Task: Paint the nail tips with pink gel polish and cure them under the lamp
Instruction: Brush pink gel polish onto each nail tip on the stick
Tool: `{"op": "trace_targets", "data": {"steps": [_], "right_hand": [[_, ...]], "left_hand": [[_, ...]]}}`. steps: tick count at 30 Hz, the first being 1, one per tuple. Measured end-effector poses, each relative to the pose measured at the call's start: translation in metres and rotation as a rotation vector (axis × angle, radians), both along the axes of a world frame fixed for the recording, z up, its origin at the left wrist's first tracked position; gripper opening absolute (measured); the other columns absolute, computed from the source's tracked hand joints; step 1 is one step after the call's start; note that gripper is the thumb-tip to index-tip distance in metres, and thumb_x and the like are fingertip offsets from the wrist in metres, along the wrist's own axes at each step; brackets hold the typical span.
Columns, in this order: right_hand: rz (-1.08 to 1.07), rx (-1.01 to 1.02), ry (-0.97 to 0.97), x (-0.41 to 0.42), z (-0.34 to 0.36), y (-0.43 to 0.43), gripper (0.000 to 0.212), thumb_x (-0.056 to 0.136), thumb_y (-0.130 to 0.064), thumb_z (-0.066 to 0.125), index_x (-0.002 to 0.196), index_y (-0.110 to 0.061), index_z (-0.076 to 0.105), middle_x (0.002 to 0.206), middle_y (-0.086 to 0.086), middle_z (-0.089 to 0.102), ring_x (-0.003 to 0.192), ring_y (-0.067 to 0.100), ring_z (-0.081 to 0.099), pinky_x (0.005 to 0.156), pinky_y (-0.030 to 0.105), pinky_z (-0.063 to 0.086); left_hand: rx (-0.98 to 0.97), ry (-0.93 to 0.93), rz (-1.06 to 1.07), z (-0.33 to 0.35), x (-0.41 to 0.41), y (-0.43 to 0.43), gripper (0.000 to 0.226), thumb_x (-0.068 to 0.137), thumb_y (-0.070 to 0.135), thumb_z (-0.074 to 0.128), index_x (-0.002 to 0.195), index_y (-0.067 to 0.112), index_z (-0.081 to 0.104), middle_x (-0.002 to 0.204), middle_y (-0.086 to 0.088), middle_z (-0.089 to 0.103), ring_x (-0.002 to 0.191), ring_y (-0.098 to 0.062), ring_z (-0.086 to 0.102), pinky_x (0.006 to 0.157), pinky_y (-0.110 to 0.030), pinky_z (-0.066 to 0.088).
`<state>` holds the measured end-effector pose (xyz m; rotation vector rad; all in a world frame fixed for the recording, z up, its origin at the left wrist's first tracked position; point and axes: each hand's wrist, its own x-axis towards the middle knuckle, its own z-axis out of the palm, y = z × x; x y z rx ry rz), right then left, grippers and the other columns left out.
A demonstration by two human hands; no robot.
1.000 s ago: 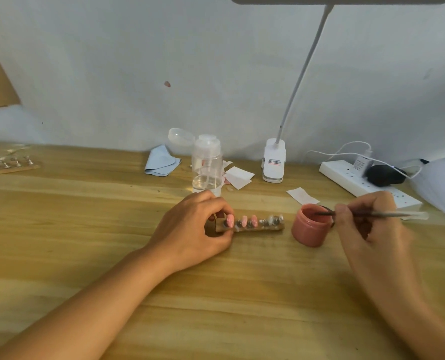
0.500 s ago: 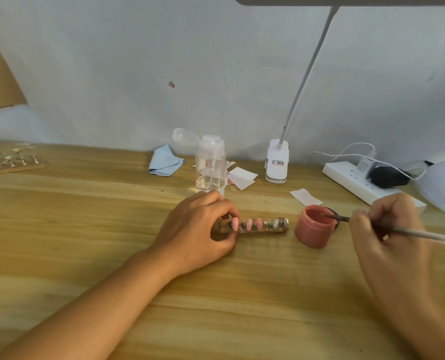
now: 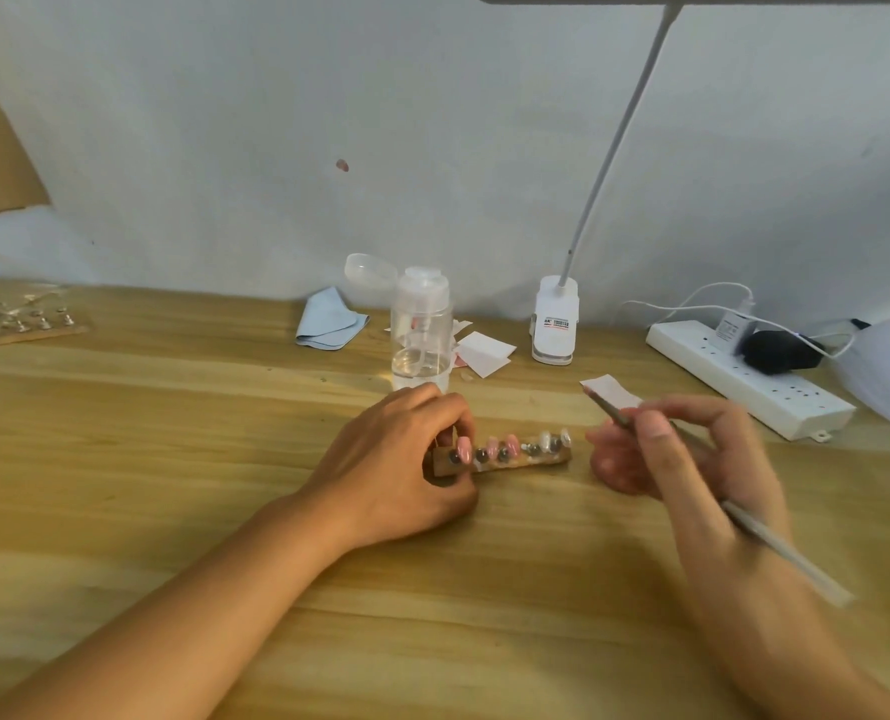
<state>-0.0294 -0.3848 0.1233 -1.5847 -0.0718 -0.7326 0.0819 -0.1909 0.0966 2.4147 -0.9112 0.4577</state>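
the left grip [image 3: 396,459] pinches the left end of the short wooden strip [image 3: 536,463] that carries the row of nail tips [image 3: 509,443], holding it down on the pale wooden worktop [image 3: 172,459]. the strip's long axis runs left to right, from that grip toward the right grip [image 3: 692,459], which sits just past its free end. the right grip is closed round the thin silver-handled brush [image 3: 775,544], with the bristle end pointing up and leftward, beyond the strip's right end. the three tips nearest the left grip look pink and the two nearest the right grip look pale. the next stroke likely needs the bristles swung down and left onto those pale tips.
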Motion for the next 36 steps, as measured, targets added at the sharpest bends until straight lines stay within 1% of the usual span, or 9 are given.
{"op": "trace_targets", "data": {"steps": [3, 7, 11, 13, 16, 25, 28, 32, 36], "right_hand": [[0.041, 0.023, 0.087, 0.003, -0.004, 0.002, 0.01, 0.084, -0.002, 0.065, 0.093, 0.001, 0.06, 0.089, 0.013, 0.072, 0.073, 0.02, 0.069, 0.069, 0.027, 0.055], [0.047, 0.113, 0.138, 0.005, -0.008, -0.001, 0.008, 0.09, 0.016, 0.05, 0.089, 0.009, 0.053, 0.101, 0.028, 0.063, 0.059, 0.015, 0.063, 0.055, 0.025, 0.05], [0.005, -0.156, 0.023, 0.004, -0.011, 0.004, 0.018, 0.089, 0.001, 0.064, 0.099, -0.012, 0.056, 0.088, 0.004, 0.074, 0.07, 0.013, 0.068, 0.068, 0.026, 0.055], [-0.024, -0.273, 0.016, 0.002, -0.013, 0.01, 0.021, 0.079, -0.016, 0.067, 0.092, -0.028, 0.055, 0.085, -0.001, 0.073, 0.075, 0.015, 0.07, 0.068, 0.027, 0.055], [-0.023, -0.387, 0.054, 0.0, -0.017, 0.016, 0.015, 0.071, -0.031, 0.063, 0.083, -0.029, 0.055, 0.08, -0.004, 0.07, 0.079, 0.017, 0.069, 0.067, 0.029, 0.055], [-0.13, -0.271, 0.098, 0.007, -0.015, 0.005, 0.025, 0.074, 0.0, 0.071, 0.073, -0.021, 0.057, 0.087, -0.008, 0.067, 0.074, 0.016, 0.066, 0.069, 0.029, 0.054], [-0.174, -0.315, 0.148, 0.007, -0.016, 0.001, 0.02, 0.07, -0.008, 0.069, 0.075, -0.022, 0.056, 0.082, -0.007, 0.069, 0.074, 0.011, 0.067, 0.07, 0.034, 0.054], [-0.178, -0.356, 0.173, 0.006, -0.015, 0.005, 0.022, 0.069, -0.013, 0.069, 0.078, -0.028, 0.056, 0.094, -0.02, 0.065, 0.076, 0.011, 0.067, 0.074, 0.041, 0.055], [-0.175, -0.365, 0.195, 0.006, -0.015, 0.005, 0.02, 0.07, -0.015, 0.07, 0.078, -0.028, 0.057, 0.096, -0.023, 0.064, 0.077, 0.011, 0.067, 0.077, 0.045, 0.055]], "left_hand": [[0.002, -0.001, -0.014, 0.0, -0.001, 0.0, 0.019, 0.068, 0.048, 0.052, 0.085, 0.039, 0.048, 0.084, 0.02, 0.05, 0.082, 0.001, 0.049, 0.063, -0.021, 0.042], [-0.012, -0.008, -0.031, 0.0, -0.001, -0.001, 0.021, 0.068, 0.045, 0.052, 0.088, 0.039, 0.05, 0.084, 0.022, 0.053, 0.083, 0.001, 0.05, 0.069, -0.025, 0.046], [0.002, -0.042, -0.033, 0.001, -0.003, -0.001, 0.021, 0.069, 0.045, 0.054, 0.089, 0.039, 0.053, 0.084, 0.023, 0.052, 0.082, 0.0, 0.048, 0.071, -0.025, 0.046], [0.018, -0.065, -0.023, 0.001, -0.004, -0.001, 0.021, 0.07, 0.045, 0.054, 0.09, 0.04, 0.053, 0.084, 0.023, 0.052, 0.082, 0.001, 0.047, 0.07, -0.023, 0.045], [0.038, -0.087, -0.012, 0.002, -0.006, -0.002, 0.02, 0.071, 0.045, 0.054, 0.09, 0.04, 0.053, 0.084, 0.022, 0.052, 0.082, 0.001, 0.046, 0.069, -0.02, 0.043], [0.038, -0.094, -0.008, 0.003, -0.006, -0.002, 0.016, 0.07, 0.044, 0.051, 0.085, 0.039, 0.05, 0.079, 0.02, 0.051, 0.077, -0.001, 0.044, 0.064, -0.017, 0.036], [0.041, -0.086, -0.017, 0.004, -0.006, -0.002, 0.019, 0.068, 0.045, 0.051, 0.086, 0.039, 0.049, 0.08, 0.02, 0.051, 0.078, -0.003, 0.045, 0.064, -0.017, 0.038], [0.047, -0.075, -0.031, 0.004, -0.006, -0.002, 0.021, 0.068, 0.046, 0.052, 0.087, 0.038, 0.051, 0.081, 0.02, 0.052, 0.08, -0.003, 0.046, 0.066, -0.02, 0.042], [0.06, -0.077, -0.036, 0.004, -0.006, -0.001, 0.02, 0.069, 0.046, 0.053, 0.087, 0.039, 0.05, 0.08, 0.021, 0.051, 0.079, -0.002, 0.046, 0.064, -0.014, 0.036]]}}
